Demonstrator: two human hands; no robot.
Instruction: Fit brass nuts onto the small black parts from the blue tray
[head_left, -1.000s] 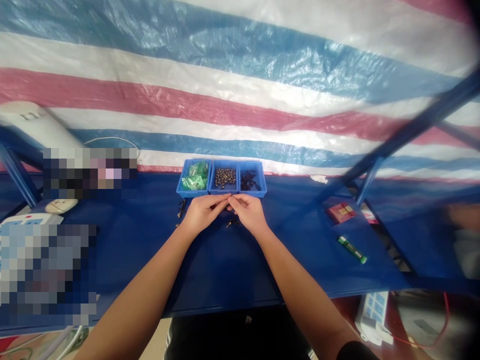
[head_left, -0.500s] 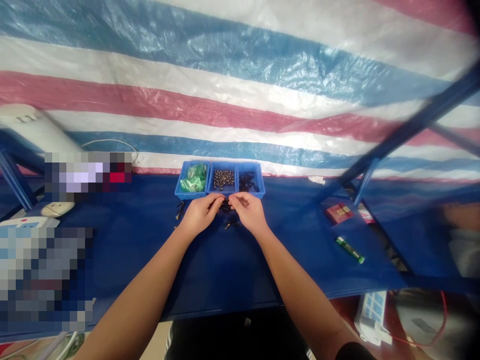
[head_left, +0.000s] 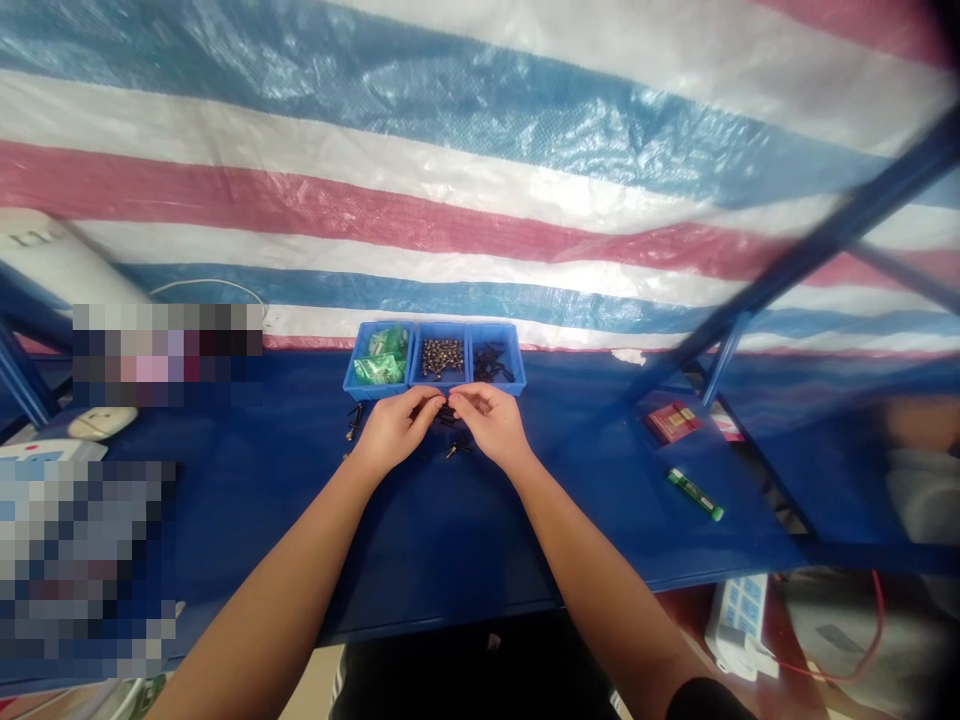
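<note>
My left hand (head_left: 399, 425) and my right hand (head_left: 491, 420) meet fingertip to fingertip above the blue table. Both are closed in a pinch; whatever sits between the fingers is too small to make out. Under and beside them lie small black screw-like pieces (head_left: 457, 447), some with brass-coloured ends. More of these dark pieces (head_left: 354, 420) lie left of my left hand. Just beyond the hands stand three joined blue bins: the left bin (head_left: 352, 376) has green-and-clear packets, the middle bin (head_left: 439, 383) brass-coloured small parts, the right bin (head_left: 517, 370) black screw-like parts.
On the right of the blue table (head_left: 450, 560) lie a dark red box (head_left: 673, 423) and a green tube (head_left: 695, 494). A power strip (head_left: 742, 620) is below the right edge. Blurred-out items cover the left side. Striped sheeting (head_left: 480, 220) hangs behind; blue metal bars (head_left: 810, 240) slope at right.
The fingertips of both hands have come slightly closer together. The whole view has shifted a little, so the bins and table items appear further left.
</note>
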